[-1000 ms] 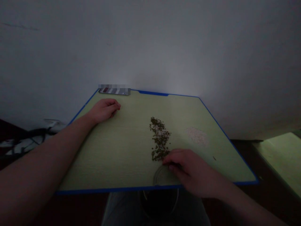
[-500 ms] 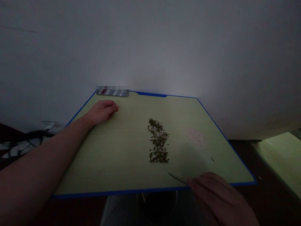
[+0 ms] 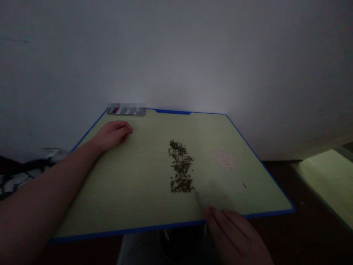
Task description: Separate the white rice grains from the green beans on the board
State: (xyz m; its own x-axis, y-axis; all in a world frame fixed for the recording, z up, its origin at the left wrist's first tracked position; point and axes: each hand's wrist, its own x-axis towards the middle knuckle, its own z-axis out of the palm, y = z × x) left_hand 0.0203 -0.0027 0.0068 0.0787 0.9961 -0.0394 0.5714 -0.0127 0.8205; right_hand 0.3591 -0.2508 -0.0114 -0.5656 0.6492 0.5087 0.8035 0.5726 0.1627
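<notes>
Small dark green-brown beads or seeds (image 3: 182,165) lie in a loose, uneven strip on the pale folding table (image 3: 132,191). A few paler grains show among them. My right hand (image 3: 234,232) pinches a thin pointed tool (image 3: 200,200) at the front edge. Its tip, smeared by motion, is close to the strip's near end. To the right lies a thin spread of pale pinkish grains (image 3: 225,160). My left hand (image 3: 114,134) rests loosely closed on the far left of the tabletop, with nothing visible in its fingers.
A phone-like flat object (image 3: 127,111) lies at the far left corner, by the wall (image 3: 176,55). A small dark sliver (image 3: 244,185) is on the right side. Below the front edge is a dark round container (image 3: 183,243). Cables (image 3: 30,169) are at left.
My right hand has moved left and slightly forward, bringing the tool's tip up to the near end of the dark strip. The whole view has shifted slightly. My left hand stays resting.
</notes>
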